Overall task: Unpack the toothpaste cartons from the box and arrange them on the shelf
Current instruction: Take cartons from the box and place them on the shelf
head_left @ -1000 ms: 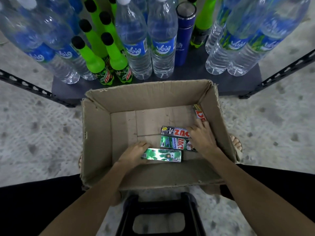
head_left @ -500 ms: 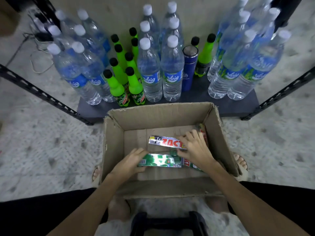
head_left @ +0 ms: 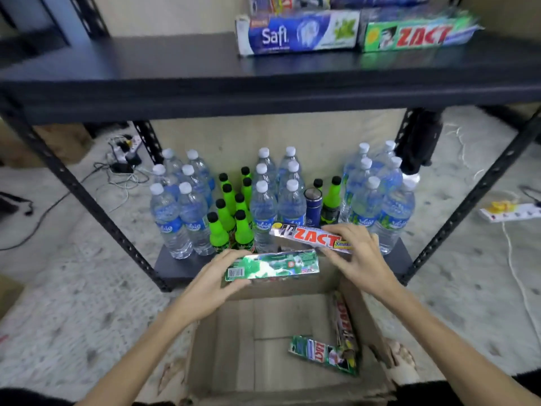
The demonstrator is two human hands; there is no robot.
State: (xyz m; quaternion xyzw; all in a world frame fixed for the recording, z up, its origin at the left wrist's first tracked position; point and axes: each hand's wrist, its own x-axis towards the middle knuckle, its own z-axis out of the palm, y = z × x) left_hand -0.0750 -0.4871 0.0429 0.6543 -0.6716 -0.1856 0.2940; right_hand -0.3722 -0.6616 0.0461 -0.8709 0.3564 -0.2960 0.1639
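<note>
Cartons: your left hand (head_left: 218,281) holds a green carton (head_left: 272,265), right hand (head_left: 361,256) grips a silver "ZACT" carton (head_left: 310,238), both now lifted above the box (head_left: 205,347); two "ZACT" cartons (head_left: 325,354) remain inside. "Safi" (head_left: 298,32) sits on the shelf (head_left: 175,63).

Green carton (head_left: 272,265), silver-red carton (head_left: 310,238), brown box (head_left: 263,347), black shelf (head_left: 175,68).

Dark upper shelf board (head_left: 175,60) bears blue Safi toothpaste carton (head_left: 298,33) beside green Zact carton (head_left: 415,35); lower dark board (head_left: 172,266) carries clear water bottles (head_left: 172,218), green soda bottles (head_left: 231,218).
</note>
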